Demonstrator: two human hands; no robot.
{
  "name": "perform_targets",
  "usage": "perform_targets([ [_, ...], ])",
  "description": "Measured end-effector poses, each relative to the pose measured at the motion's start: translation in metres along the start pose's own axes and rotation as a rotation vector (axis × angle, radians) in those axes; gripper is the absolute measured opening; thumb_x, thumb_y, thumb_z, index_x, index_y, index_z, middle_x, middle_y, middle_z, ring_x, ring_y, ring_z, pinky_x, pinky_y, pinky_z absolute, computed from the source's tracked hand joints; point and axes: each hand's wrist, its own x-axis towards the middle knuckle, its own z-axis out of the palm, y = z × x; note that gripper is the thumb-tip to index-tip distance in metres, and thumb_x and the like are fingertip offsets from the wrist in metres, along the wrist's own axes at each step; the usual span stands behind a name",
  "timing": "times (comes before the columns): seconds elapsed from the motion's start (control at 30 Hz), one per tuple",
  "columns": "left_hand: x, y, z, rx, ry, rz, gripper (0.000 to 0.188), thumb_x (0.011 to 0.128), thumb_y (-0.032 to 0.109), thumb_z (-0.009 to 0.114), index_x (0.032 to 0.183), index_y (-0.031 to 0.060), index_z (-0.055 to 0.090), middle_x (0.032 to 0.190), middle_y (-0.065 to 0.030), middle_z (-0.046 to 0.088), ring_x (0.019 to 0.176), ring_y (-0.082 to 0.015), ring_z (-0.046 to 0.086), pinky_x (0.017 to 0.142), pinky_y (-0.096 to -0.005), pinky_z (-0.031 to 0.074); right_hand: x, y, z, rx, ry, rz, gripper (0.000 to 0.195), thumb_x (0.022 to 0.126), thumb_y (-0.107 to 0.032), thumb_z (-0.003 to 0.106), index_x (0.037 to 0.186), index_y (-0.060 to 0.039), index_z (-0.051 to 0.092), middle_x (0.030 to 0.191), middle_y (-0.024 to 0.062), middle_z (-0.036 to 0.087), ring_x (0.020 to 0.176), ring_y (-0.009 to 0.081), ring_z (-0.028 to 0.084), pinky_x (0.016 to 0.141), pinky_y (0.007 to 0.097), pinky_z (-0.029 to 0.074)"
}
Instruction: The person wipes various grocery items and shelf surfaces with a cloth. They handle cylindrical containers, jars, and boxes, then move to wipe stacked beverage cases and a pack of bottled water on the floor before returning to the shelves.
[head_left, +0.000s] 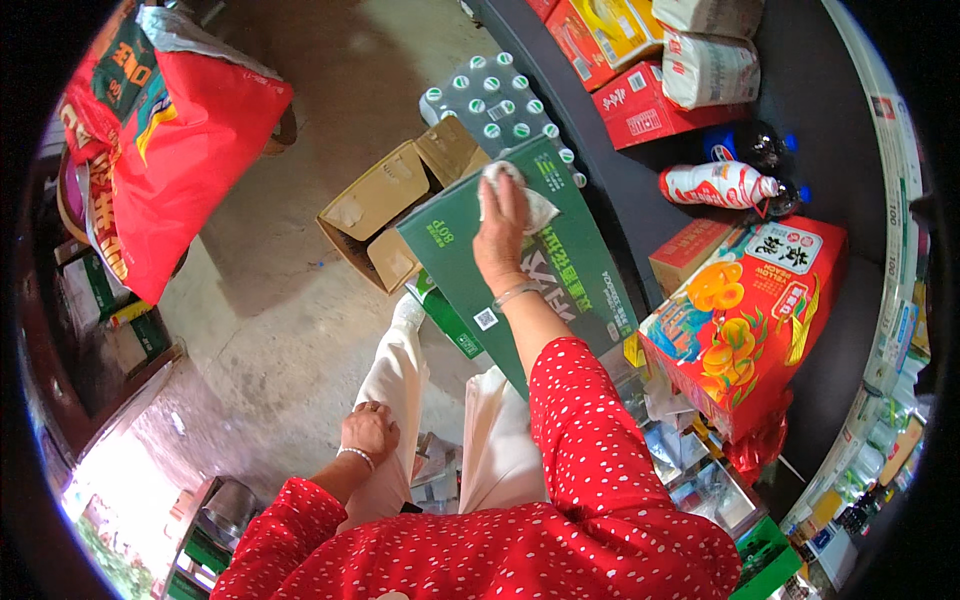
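Note:
My right hand (500, 232) presses a white cloth (541, 211) against the upper face of a dark green cardboard carton (465, 259). The carton bears printed writing and a square code, and lies tilted in front of my legs. Its lower side and whatever supports it are mostly hidden. My left hand (370, 433) rests on my left leg, on the white trousers (386, 367), away from the carton. Its fingertips curl out of sight. Just beyond the green carton, an open brown cardboard box (375, 195) stands with its flaps spread.
A shrink-wrapped pack of bottles (480, 97) stands beside the dark counter (630, 217). On the counter are a red peach gift box (750, 322), a white-and-red bottle (716, 185), dark cola bottles (757, 146) and wrapped white packs (709, 67). A large red bag (202, 142) is at left.

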Motion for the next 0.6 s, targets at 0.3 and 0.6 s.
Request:
perform_targets([
  [0.3, -0.004, -0.007, -0.003, -0.037, -0.008, -0.036, 0.026, 0.071, 0.022, 0.051, 0.087, 0.0025, 0.059, 0.097, -0.0139, 0.058, 0.093, -0.0291, 0.054, 0.079, -0.0376, 0.045, 0.024, 0.029, -0.015, 0.157, -0.223, -0.214, 0.041, 0.078, 0.003, 0.044, 0.117, -0.0061, 0.049, 0.125, 0.0173, 0.042, 0.117, 0.0336, 0.038, 0.099, 0.0399, 0.03],
  [0.6, -0.007, -0.015, 0.002, -0.082, 0.033, -0.02, 0.024, 0.072, 0.022, 0.052, 0.084, 0.0021, 0.059, 0.092, -0.014, 0.059, 0.092, -0.0289, 0.053, 0.08, -0.0372, 0.044, 0.005, -0.023, 0.026, 0.105, -0.214, -0.319, 0.034, 0.073, 0.003, 0.046, 0.105, -0.004, 0.056, 0.117, 0.014, 0.047, 0.113, 0.0306, 0.041, 0.097, 0.0433, 0.029],
])
